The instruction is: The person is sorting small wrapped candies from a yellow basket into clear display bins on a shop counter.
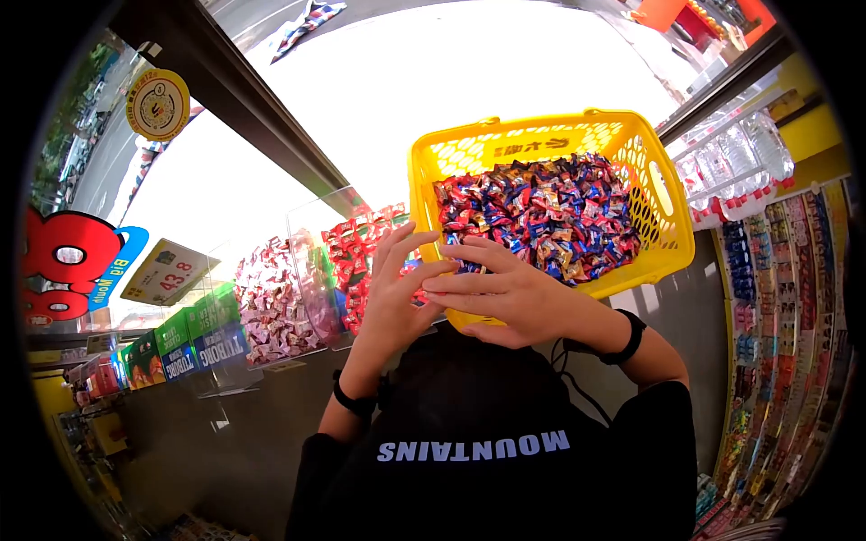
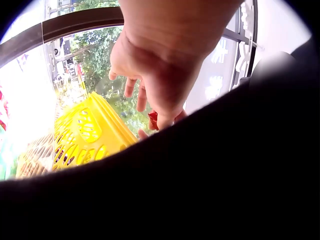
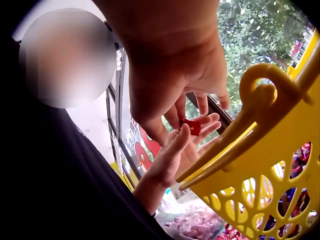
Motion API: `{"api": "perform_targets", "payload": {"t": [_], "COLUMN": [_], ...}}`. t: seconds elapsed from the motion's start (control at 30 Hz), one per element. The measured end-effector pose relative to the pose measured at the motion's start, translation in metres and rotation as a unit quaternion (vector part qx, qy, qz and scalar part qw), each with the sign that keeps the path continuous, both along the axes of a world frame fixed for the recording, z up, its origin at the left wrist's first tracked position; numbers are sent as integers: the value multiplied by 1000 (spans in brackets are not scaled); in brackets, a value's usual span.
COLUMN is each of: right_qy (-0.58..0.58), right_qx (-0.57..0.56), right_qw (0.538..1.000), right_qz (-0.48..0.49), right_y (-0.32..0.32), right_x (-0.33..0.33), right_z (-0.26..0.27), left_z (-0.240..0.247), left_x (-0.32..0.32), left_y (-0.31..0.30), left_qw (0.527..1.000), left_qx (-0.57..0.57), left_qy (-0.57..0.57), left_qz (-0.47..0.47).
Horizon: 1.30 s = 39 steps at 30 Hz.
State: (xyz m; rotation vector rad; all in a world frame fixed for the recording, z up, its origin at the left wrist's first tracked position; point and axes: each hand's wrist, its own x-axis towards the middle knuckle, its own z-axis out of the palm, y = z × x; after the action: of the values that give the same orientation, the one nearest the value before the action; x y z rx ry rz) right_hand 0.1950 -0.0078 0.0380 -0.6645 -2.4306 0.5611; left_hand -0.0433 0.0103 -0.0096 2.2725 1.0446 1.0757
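A small red wrapped candy point(image 3: 192, 127) sits between the two hands in the right wrist view. My left hand point(image 1: 394, 287), palm up with fingers spread, pinches it beside the thumb. My right hand point(image 1: 516, 296) reaches over from the right, fingers extended, its fingertips right at the candy. From the left wrist, a bit of the red candy point(image 2: 153, 120) shows beside the thumb. Both hands are at the near left corner of a yellow basket point(image 1: 672, 180), which holds a heap of red and blue wrapped candies point(image 1: 550, 216).
Left of the basket, clear bins hold pink-wrapped candies point(image 1: 275, 307) and red-wrapped candies point(image 1: 347, 243). Green and blue boxes point(image 1: 212, 334) line the ledge by a price sign point(image 1: 170, 273). Packed shelves point(image 1: 785, 343) rise at the right, and a dark window frame point(image 1: 234, 90) crosses behind.
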Motion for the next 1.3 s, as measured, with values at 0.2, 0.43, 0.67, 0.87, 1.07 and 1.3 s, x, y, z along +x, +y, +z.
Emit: {"api": "perform_targets", "payload": {"t": [0.2, 0.43, 0.67, 0.87, 1.07, 1.3], "right_qy": [53, 26, -17, 13, -3, 27], "right_qx": [48, 178, 215, 230, 263, 232], "right_qw": [994, 964, 955, 959, 952, 957], "right_qz": [-85, -196, -203, -162, -156, -174], "right_y": [-9, -6, -11, -14, -15, -16], "right_x": [3, 1, 8, 17, 23, 27], "right_z": [-30, -23, -29, -33, -30, -40], "left_z": [-2, 10, 13, 17, 21, 18], "left_x": [2, 14, 18, 9, 10, 11], "left_y": [4, 7, 6, 5, 4, 1], "left_qw": [995, 970, 969, 985, 986, 991], "left_qx": [82, 156, 144, 50, 40, 55], "left_qy": [57, 186, 202, 151, 147, 118], "left_qz": [26, 10, -12, -68, -73, -43]}}
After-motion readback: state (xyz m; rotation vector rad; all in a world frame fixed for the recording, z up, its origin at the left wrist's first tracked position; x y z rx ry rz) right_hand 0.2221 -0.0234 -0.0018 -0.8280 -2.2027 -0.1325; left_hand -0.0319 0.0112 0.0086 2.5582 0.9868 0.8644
